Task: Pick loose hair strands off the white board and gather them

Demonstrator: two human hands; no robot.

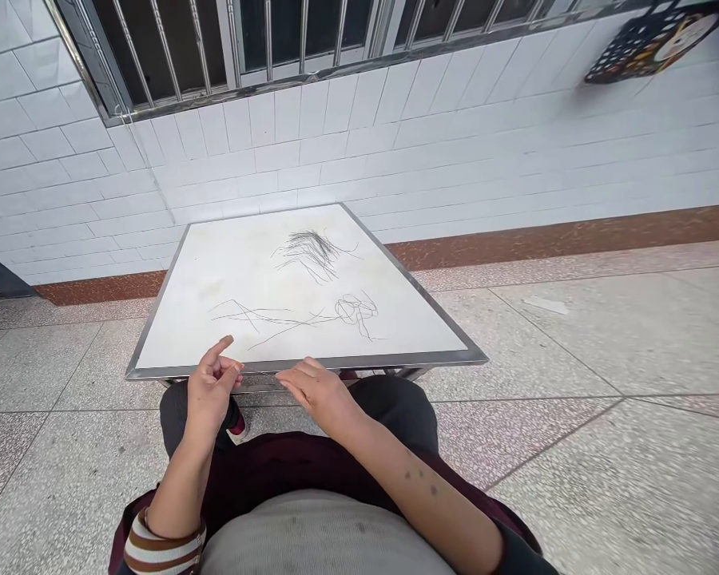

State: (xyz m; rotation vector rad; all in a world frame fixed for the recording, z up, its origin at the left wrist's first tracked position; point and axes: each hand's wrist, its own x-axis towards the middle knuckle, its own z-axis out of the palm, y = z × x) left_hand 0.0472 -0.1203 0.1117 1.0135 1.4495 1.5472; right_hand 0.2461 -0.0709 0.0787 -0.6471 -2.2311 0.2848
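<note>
My left hand [214, 389] is at the table's near edge, its thumb pressed against curled fingers while the index finger points forward. Whatever that pinch may hold is too fine to see. To its right, my right hand [317, 393] has its fingers and thumb drawn together, palm down; I cannot make out anything between them. Ahead on the white table [173, 339] lie several long, thin dark strands [269, 313], some looped into a loose tangle [355, 310] on the right. Farther back rests a denser bunch of short dark strands [312, 246].
The table has a grey metal rim [419, 358] and stands near a white tiled wall [311, 160]. Above it is a barred window [269, 40]. A patterned bag [647, 48] hangs at upper right. A flat white scrap [545, 305] lies on the speckled floor [575, 343].
</note>
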